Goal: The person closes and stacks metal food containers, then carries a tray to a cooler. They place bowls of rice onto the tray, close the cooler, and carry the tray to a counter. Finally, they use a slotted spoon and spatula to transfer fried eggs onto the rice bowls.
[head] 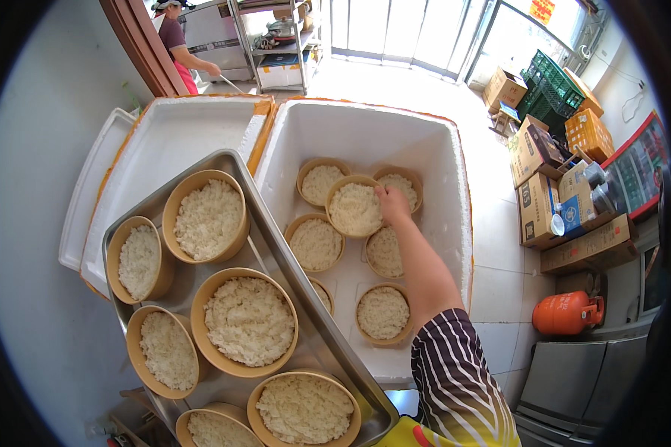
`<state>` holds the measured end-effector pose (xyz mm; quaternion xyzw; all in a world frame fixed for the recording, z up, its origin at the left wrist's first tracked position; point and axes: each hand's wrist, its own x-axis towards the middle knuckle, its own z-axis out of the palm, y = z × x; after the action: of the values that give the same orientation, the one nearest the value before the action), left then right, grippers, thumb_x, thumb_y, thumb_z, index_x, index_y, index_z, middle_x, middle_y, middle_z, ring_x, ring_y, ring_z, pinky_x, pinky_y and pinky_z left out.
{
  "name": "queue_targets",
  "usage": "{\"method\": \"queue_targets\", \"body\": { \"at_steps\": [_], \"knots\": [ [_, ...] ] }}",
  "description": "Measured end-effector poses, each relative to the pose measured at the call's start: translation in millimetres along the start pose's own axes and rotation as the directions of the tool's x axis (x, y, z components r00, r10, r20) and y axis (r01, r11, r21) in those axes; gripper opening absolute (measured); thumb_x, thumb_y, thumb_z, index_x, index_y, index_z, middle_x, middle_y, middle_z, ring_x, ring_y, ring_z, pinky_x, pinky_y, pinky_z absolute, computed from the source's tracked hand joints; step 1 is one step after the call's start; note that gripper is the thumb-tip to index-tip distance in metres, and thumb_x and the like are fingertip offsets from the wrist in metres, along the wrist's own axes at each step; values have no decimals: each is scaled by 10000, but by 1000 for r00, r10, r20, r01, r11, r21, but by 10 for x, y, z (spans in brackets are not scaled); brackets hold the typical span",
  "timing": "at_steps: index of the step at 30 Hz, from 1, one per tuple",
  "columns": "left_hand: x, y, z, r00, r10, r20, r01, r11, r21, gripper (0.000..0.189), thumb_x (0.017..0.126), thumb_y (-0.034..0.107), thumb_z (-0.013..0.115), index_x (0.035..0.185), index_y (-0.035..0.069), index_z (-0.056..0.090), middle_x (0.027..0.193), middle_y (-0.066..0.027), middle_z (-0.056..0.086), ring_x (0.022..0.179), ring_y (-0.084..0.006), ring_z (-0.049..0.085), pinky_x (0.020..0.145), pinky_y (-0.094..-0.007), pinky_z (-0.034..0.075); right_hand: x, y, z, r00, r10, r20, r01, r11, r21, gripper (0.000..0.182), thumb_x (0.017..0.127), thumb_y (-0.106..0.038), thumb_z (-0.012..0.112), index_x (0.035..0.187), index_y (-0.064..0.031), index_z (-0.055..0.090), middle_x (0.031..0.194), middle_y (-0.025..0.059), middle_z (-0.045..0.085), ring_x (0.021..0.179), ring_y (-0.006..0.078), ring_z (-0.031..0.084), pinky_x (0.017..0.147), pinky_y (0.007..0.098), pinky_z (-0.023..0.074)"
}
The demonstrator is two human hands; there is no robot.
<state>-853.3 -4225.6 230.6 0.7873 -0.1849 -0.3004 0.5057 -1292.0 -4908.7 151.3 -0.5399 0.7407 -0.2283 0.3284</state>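
My right hand (394, 204) grips the rim of a paper bowl of rice (356, 208). That bowl is held inside a large white foam box (363, 125), above several other rice bowls on its floor, among them one at the front (383, 313) and one at the back left (321, 184). To the left, a metal tray (319, 335) lies slantwise, its right edge overlapping the box. Several rice-filled paper bowls stand on it, including a large one in the middle (250, 323) and one at the far end (208, 219). My left hand is out of view.
Foam lids (201, 120) lie left of the box, partly under the tray. Cardboard boxes (537, 209), green crates (553, 84) and an orange gas cylinder (562, 313) line the right side. A person (176, 44) holding a stick is at the back left, beside a metal shelf (282, 50).
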Motion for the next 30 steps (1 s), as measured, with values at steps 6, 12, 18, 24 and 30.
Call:
{"method": "queue_targets", "body": {
  "at_steps": [6, 12, 18, 24, 30],
  "knots": [
    [-61, 223, 128, 1000, -15, 23, 16, 998, -54, 581, 940, 280, 592, 1400, -29, 417, 1300, -210, 554, 1095, -332, 604, 900, -433, 534, -83, 21, -5, 991, -66, -116, 46, 985, -165, 418, 975, -397, 545, 1089, -6, 640, 1051, 191, 680, 986, 365, 627, 841, 458, 473],
    [-144, 445, 390, 1000, -21, 8, 22, 997, -75, 551, 958, 250, 583, 1409, -22, 419, 1331, -197, 540, 1107, -331, 598, 907, -431, 527, -720, -518, -450, 946, -293, -141, 291, 956, -35, 375, 964, -359, 556, 1076, -17, 661, 973, 187, 688, 886, 322, 654, 794, 433, 501],
    [27, 26, 147, 996, 65, 66, -67, 997, 27, 539, 974, 245, 571, 1390, -61, 416, 1299, -176, 554, 1105, -280, 586, 928, -388, 491, -2366, -907, -620, 709, -241, 663, 153, 970, 189, 510, 953, -474, 602, 1133, 1, 646, 917, 91, 647, 820, 174, 575, 721, 344, 483],
    [120, -33, 284, 983, 129, 130, -130, 992, 0, 452, 968, 197, 580, 1338, -35, 463, 1245, -136, 568, 1106, -242, 564, 961, -363, 465, -2943, -838, -372, 627, -87, 774, -328, 872, 363, 444, 925, -360, 670, 1191, -11, 605, 929, 58, 652, 774, 136, 575, 677, 304, 491],
    [61, 76, 348, 978, 170, 121, -160, 983, -89, 408, 941, 80, 598, 1317, -27, 482, 1237, -104, 575, 1120, -205, 554, 974, -334, 450, -3045, -999, -438, 740, -62, 670, -84, 980, 183, 289, 850, -185, 685, 958, 81, 660, 780, 68, 615, 703, 160, 569, 638, 341, 479]
  ]
}}
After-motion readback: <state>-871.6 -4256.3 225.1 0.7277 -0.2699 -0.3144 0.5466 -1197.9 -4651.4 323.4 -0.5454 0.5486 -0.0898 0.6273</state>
